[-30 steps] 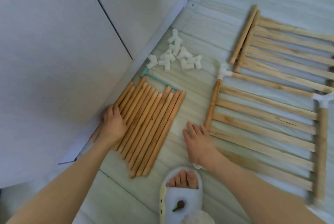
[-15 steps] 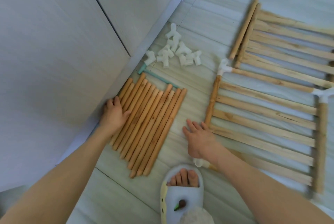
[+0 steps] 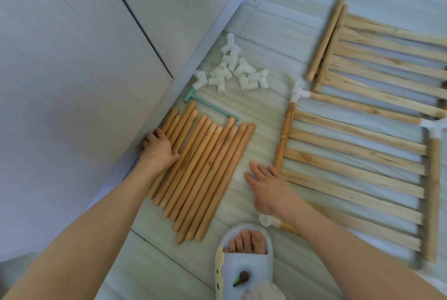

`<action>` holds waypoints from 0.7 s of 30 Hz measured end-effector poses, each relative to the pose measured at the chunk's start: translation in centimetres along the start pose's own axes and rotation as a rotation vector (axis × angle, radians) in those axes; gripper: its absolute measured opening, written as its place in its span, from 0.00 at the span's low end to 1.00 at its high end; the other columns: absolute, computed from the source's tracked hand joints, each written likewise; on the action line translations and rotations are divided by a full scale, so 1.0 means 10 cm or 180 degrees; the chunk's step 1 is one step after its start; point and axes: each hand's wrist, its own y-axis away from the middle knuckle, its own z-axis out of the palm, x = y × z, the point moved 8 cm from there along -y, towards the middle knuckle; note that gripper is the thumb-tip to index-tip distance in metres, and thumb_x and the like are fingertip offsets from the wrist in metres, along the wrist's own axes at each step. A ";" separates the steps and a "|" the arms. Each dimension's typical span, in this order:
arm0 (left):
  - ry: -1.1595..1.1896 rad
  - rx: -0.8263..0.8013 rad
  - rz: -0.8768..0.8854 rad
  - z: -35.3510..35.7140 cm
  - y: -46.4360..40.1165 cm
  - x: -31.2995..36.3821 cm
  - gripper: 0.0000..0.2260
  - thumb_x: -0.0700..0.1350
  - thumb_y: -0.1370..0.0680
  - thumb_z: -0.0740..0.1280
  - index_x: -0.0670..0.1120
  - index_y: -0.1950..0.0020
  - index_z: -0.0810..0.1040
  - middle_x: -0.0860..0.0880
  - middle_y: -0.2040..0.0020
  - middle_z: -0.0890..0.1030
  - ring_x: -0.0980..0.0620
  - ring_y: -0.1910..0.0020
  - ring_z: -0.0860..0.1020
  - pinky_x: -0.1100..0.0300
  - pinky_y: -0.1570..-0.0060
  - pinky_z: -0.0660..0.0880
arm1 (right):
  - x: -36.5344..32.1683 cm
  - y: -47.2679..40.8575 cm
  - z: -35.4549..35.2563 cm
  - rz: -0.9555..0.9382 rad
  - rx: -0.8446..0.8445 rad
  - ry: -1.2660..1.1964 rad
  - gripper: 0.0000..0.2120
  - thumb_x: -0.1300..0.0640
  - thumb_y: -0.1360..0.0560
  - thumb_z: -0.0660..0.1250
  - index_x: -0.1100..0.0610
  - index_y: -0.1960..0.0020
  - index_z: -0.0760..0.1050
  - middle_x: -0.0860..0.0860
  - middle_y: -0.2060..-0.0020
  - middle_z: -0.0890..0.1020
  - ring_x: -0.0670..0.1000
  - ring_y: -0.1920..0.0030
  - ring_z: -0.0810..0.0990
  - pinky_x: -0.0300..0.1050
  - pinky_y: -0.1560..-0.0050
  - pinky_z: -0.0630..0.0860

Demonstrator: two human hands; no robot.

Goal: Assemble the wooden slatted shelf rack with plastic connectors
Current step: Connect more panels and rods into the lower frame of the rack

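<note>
Dowels laid out on floor, one slatted panel partly framed.

Row of round wooden dowels (image 3: 203,174) lies side by side at centre-left, long axes running 7 to 1 o'clock. Left hand (image 3: 159,151) grips the dowels at the wall edge of the row, fingers curled over them. Right hand (image 3: 267,187) lies flat, fingers straight, on the floor beside the slatted panel (image 3: 358,166); slats run 10 to 4 o'clock. Loose white connectors (image 3: 235,71) are heaped at 12 o'clock of the dowels. Second panel (image 3: 387,57) lies at 2 o'clock.

Left hand (image 3: 158,148) curled; right hand (image 3: 267,184) flat, fingers straight.
</note>
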 end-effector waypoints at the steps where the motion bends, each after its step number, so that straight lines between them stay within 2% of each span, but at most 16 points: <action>1: -0.0022 -0.0005 -0.0013 0.00 0.00 0.00 0.38 0.51 0.25 0.68 0.37 0.26 0.49 0.34 0.31 0.58 0.36 0.33 0.62 0.47 0.38 0.67 | 0.00 0.00 0.01 -0.0007 -0.0002 0.0018 0.33 0.60 0.23 0.54 0.54 0.23 0.40 0.54 0.25 0.36 0.52 0.24 0.39 0.49 0.27 0.37; 6: 0.0106 0.0185 0.0025 -0.05 -0.01 -0.02 0.29 0.46 0.28 0.72 0.36 0.34 0.62 0.34 0.34 0.65 0.36 0.35 0.67 0.47 0.41 0.70 | 0.02 0.00 0.04 -0.0020 -0.0071 0.0054 0.33 0.60 0.22 0.53 0.53 0.23 0.39 0.53 0.25 0.35 0.51 0.24 0.38 0.49 0.27 0.35; 10: 0.0325 0.0345 0.0080 -0.15 -0.02 -0.04 0.18 0.41 0.26 0.68 0.35 0.40 0.71 0.34 0.40 0.73 0.35 0.41 0.74 0.48 0.46 0.73 | 0.04 -0.01 0.06 -0.0020 -0.0093 0.0087 0.33 0.59 0.22 0.52 0.53 0.23 0.38 0.53 0.25 0.34 0.51 0.24 0.37 0.49 0.27 0.35; 17: 0.0222 0.0555 0.0204 -0.34 0.11 0.09 0.15 0.44 0.23 0.66 0.36 0.41 0.70 0.35 0.43 0.77 0.36 0.44 0.76 0.48 0.51 0.74 | 0.05 -0.03 0.07 -0.0057 -0.0049 0.0087 0.32 0.56 0.21 0.53 0.53 0.23 0.39 0.53 0.25 0.35 0.51 0.24 0.38 0.50 0.27 0.35; 19: 0.0446 0.0708 0.0327 -0.51 0.21 0.21 0.14 0.45 0.24 0.66 0.37 0.44 0.71 0.36 0.46 0.77 0.36 0.46 0.76 0.49 0.52 0.73 | 0.04 -0.01 0.04 -0.0111 0.0008 0.0038 0.30 0.55 0.21 0.53 0.54 0.23 0.44 0.54 0.24 0.38 0.52 0.24 0.40 0.49 0.27 0.37; 21: 0.1058 0.0721 0.0552 -0.70 0.35 0.40 0.12 0.45 0.25 0.67 0.40 0.46 0.74 0.40 0.49 0.79 0.40 0.48 0.77 0.53 0.53 0.73 | 0.03 0.05 -0.12 -0.0195 0.0151 -0.0351 0.24 0.53 0.20 0.53 0.56 0.25 0.57 0.56 0.23 0.50 0.54 0.24 0.52 0.48 0.26 0.46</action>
